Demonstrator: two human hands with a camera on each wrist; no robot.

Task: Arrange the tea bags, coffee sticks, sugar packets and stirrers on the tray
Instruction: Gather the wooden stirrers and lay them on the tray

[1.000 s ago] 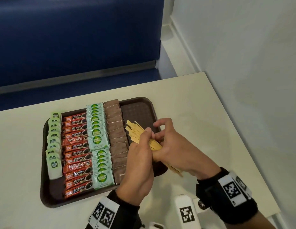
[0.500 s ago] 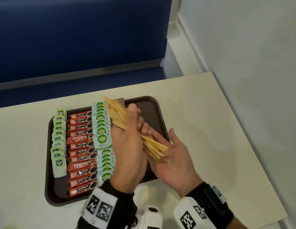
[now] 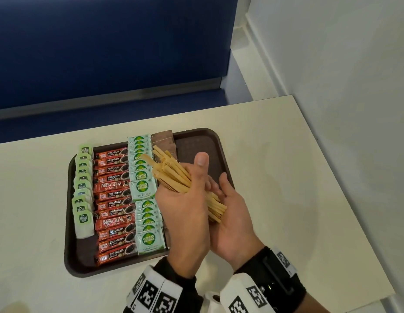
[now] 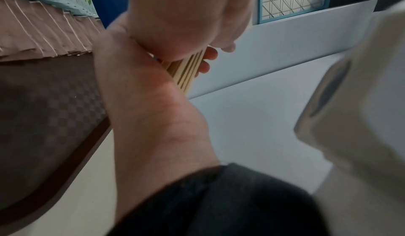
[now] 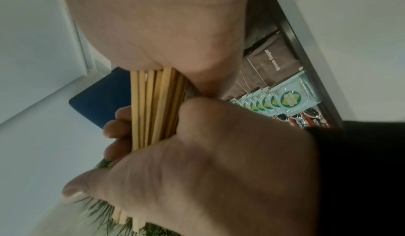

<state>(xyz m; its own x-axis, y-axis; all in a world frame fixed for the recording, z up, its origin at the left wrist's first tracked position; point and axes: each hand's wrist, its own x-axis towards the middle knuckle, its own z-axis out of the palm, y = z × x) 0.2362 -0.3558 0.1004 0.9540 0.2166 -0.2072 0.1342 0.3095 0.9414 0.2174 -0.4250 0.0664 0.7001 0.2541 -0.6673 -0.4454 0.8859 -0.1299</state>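
Head view: left hand (image 3: 185, 213) fingers still clasp stirrers (image 3: 174, 175); right hand (image 3: 232, 213) stays flat-open beneath.

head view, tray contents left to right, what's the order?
tea bags → coffee sticks → Coco Natura sugar packets → brown sugar packets → bare strip of tray. Wooden stirrers sit above it, gripped in the left hand, ends against the right hand.

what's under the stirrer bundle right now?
Under the stirrer bundle: the open right hand at its near ends, and brown sugar packets on the tray beneath its far ends. The left hand gripping it hides the rest.
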